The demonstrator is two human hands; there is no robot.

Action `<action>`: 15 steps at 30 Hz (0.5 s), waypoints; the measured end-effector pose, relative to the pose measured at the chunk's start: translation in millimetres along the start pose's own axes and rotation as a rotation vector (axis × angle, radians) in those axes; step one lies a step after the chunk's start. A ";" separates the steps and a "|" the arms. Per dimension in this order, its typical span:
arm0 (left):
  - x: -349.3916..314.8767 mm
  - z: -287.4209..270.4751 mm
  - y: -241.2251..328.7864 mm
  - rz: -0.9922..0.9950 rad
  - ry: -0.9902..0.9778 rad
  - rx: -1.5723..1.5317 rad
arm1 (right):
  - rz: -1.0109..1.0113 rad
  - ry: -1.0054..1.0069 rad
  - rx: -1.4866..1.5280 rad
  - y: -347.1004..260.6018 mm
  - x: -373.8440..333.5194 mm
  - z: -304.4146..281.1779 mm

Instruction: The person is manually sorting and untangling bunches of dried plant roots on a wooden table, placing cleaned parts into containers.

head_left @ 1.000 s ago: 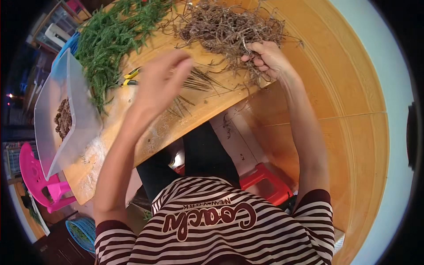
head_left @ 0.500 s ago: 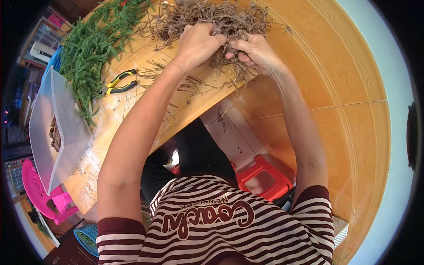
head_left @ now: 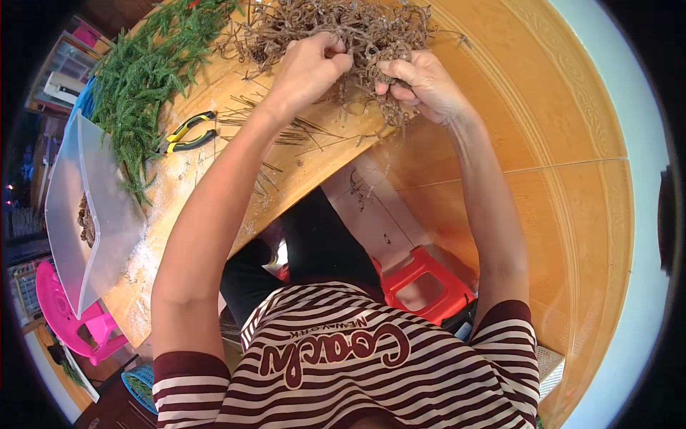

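Note:
A tangled heap of brown, dried-looking stems [head_left: 357, 25] lies at the far side of the wooden table. My right hand [head_left: 423, 87] is closed on a clump of these brown stems at the heap's near right edge, thumb on top. Beside it, my left hand [head_left: 309, 70] is closed at the heap's near edge, its thumb and fingers pinched; what lies between them is hidden. Thin dark sticks [head_left: 286, 129] are scattered on the table under my left forearm. Pliers with yellow and black handles [head_left: 191, 132] lie to the left of them, jaws pointing left.
Green needle-leaved sprigs [head_left: 146, 79] are piled at the far left. A translucent plastic bin [head_left: 107, 214] holding something brown stands at the table's left edge. Below the table are a red stool [head_left: 429, 286], a pink chair [head_left: 68, 314] and a blue basket [head_left: 139, 386].
My hands have moved a little apart, the left one shifting left and the right one slightly right, with brown stems still in the right. The whole view has shifted slightly.

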State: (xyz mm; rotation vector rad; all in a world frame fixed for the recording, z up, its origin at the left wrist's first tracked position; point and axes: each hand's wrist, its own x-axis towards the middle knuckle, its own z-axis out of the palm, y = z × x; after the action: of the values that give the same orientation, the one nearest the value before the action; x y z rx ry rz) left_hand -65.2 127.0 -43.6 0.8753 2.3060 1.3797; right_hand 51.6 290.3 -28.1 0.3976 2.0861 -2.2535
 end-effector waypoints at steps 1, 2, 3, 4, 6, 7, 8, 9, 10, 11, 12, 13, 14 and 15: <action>-4.7 2.7 0.8 0.000 -0.002 -0.002 | -0.026 0.008 -0.065 -1.1 -3.1 -0.2; -10.3 5.7 0.5 0.215 0.142 0.167 | -0.051 0.015 -0.130 -1.1 -5.4 -0.8; -14.7 9.1 -0.4 0.429 0.287 0.334 | -0.048 0.019 -0.130 -0.1 -6.8 -1.9; -15.9 12.8 -1.4 0.644 0.432 0.501 | -0.070 0.012 -0.175 1.1 -7.7 -3.2; -15.8 16.1 1.1 0.714 0.413 0.503 | -0.126 -0.030 -0.261 0.9 -6.9 -0.3; -15.5 12.0 0.4 0.782 0.396 0.518 | -0.139 -0.060 -0.251 0.2 -5.5 6.9; -14.5 8.9 0.1 0.848 0.377 0.536 | -0.151 -0.026 -0.260 -0.7 -9.3 11.9; -10.1 12.9 -2.1 0.849 0.348 0.524 | -0.165 0.006 -0.267 -1.0 -13.1 14.0; -6.8 12.5 -4.8 0.847 0.325 0.531 | -0.166 -0.017 -0.326 -1.7 -12.3 13.8; -5.9 13.3 -1.0 0.818 0.239 0.541 | -0.169 -0.037 -0.385 -0.6 -12.2 8.0; -3.5 14.5 1.8 0.782 0.160 0.559 | -0.147 0.019 -0.385 1.7 -11.4 5.1; -3.7 15.7 3.5 0.804 0.174 0.561 | -0.125 0.074 -0.384 4.1 -11.6 7.3; -3.2 17.2 0.4 0.827 0.190 0.573 | -0.100 0.093 -0.430 -5.8 -16.0 18.3; -0.6 20.2 -7.0 0.849 0.234 0.556 | -0.074 0.113 -0.477 -16.1 -20.3 28.2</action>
State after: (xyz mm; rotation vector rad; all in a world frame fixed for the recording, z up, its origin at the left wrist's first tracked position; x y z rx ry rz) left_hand -56.0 138.0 -59.5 2.1494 2.6714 1.1197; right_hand 63.4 261.1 -6.3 0.4276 2.6297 -1.7099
